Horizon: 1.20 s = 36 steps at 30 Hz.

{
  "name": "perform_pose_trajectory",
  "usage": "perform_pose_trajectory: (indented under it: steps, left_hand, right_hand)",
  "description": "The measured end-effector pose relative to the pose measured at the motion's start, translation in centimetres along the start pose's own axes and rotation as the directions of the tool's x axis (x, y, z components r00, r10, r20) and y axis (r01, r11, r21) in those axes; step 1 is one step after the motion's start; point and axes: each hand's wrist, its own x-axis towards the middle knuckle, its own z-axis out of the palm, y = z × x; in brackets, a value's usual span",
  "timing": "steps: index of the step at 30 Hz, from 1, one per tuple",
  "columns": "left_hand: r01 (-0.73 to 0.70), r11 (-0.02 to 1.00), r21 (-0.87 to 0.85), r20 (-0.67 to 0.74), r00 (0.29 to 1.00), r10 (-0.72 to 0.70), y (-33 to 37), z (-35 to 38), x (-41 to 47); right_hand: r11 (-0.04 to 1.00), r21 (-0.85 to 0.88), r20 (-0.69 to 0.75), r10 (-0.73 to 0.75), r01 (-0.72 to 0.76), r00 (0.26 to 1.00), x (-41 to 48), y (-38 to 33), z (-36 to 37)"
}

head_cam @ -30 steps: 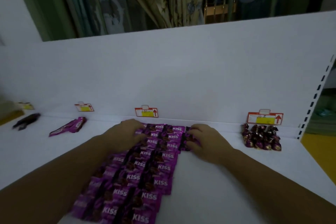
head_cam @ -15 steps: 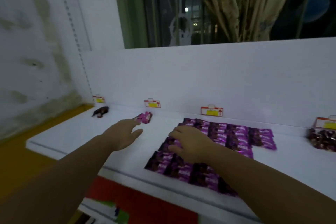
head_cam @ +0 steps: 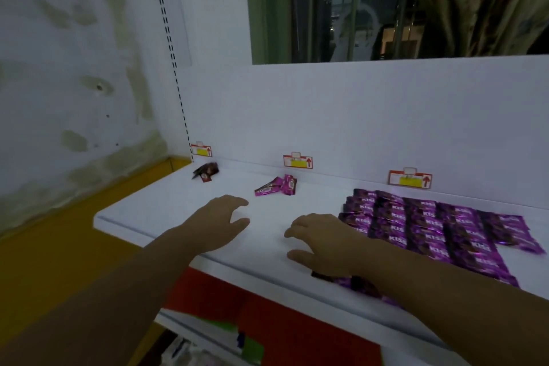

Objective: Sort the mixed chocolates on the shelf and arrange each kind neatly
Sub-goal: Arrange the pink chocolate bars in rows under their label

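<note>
Purple KISS chocolate packets [head_cam: 436,226] lie in neat overlapping rows on the right of the white shelf [head_cam: 142,211]. My right hand [head_cam: 323,242] hovers just left of them, fingers spread, holding nothing; my forearm covers the rows' front packets. My left hand [head_cam: 221,223] is open over bare shelf, a short way in front of a small pile of pink-purple wrapped chocolates [head_cam: 277,185]. A few dark brown wrapped chocolates [head_cam: 206,172] lie at the far left corner.
Three red-and-yellow price tags [head_cam: 297,161] stand along the white back panel. The shelf's left end and front edge are close to my hands, with orange floor below. A lower shelf with red front and coloured packs shows underneath. Window and curtain behind.
My view has swung left. Both hands have left the KISS rows and moved left; the left hand now reaches toward the pink-purple pile, the right sits at the rows' left edge.
</note>
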Motion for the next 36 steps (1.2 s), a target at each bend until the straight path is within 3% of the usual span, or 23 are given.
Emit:
perform_pose_trajectory:
  steps: [6,14,21,24,27,31,36]
  left_hand:
    - [0.004,1.000,0.024,0.117,0.993,-0.007,-2.8,0.7,4.6]
    - [-0.045,0.999,-0.001,0.210,0.977,0.044,-5.4,2.9,10.9]
    - [-0.176,0.968,-0.176,0.172,0.963,0.206,-6.7,5.0,17.6]
    - [-0.252,0.916,-0.310,0.206,0.923,0.324,-7.1,5.7,20.4]
    - [-0.275,0.886,-0.373,0.236,0.895,0.377,-8.2,6.9,23.2]
    - [-0.337,0.804,-0.491,0.155,0.874,0.461,-8.2,7.8,26.0]
    - [-0.416,0.729,-0.543,0.115,0.823,0.556,-8.9,9.4,26.8]
  right_hand:
    - [0.979,0.184,0.003,0.086,-0.086,0.996,4.8,3.1,0.6]
    - [0.929,0.237,0.104,0.266,-0.284,0.958,11.4,8.5,2.2]
    - [0.841,0.242,0.103,0.474,-0.484,0.875,17.0,10.6,4.8]
    - [0.820,0.155,0.118,0.538,-0.551,0.835,19.5,10.8,5.9]
    - [0.748,0.204,0.093,0.627,-0.631,0.773,21.3,11.1,6.2]
    - [0.681,0.325,0.004,0.694,-0.657,0.720,22.7,11.3,6.3]
    - [0.739,0.372,-0.098,0.633,-0.562,0.768,21.8,10.6,6.5]
